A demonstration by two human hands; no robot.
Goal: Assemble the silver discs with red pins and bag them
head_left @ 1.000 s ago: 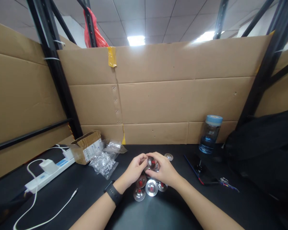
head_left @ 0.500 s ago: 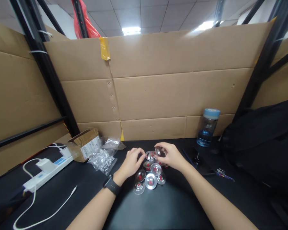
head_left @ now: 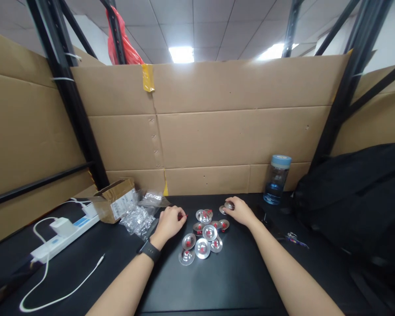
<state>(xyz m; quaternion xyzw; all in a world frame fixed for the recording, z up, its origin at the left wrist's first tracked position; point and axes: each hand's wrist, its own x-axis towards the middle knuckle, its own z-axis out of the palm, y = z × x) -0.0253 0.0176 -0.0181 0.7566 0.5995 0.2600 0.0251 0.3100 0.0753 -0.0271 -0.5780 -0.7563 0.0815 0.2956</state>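
Observation:
Several shiny round discs with red centres [head_left: 202,248] lie in a loose, partly overlapping cluster on the black table. My left hand [head_left: 170,222], a dark watch on its wrist, is just left of the cluster, its fingers pinched around a small red piece [head_left: 183,216]. To the right of the cluster's far end, my right hand [head_left: 241,212] grips a shiny disc [head_left: 229,205] between thumb and fingers. Partly beneath that one, another disc [head_left: 222,210] shows at the fingertips; whether it is also held I cannot tell.
Crumpled clear plastic bags [head_left: 138,219] and an open cardboard box [head_left: 115,202] sit at left, beside a white power strip [head_left: 66,232] with a cable. On the right are a water bottle [head_left: 276,181], scissors [head_left: 294,239] and a black bag [head_left: 355,206]. Cardboard walls [head_left: 204,136] enclose the back.
My right hand has moved right, away from the cluster, with the disc. My left hand has drawn left from the discs, and a red piece now shows at its fingertips. The view has shifted slightly.

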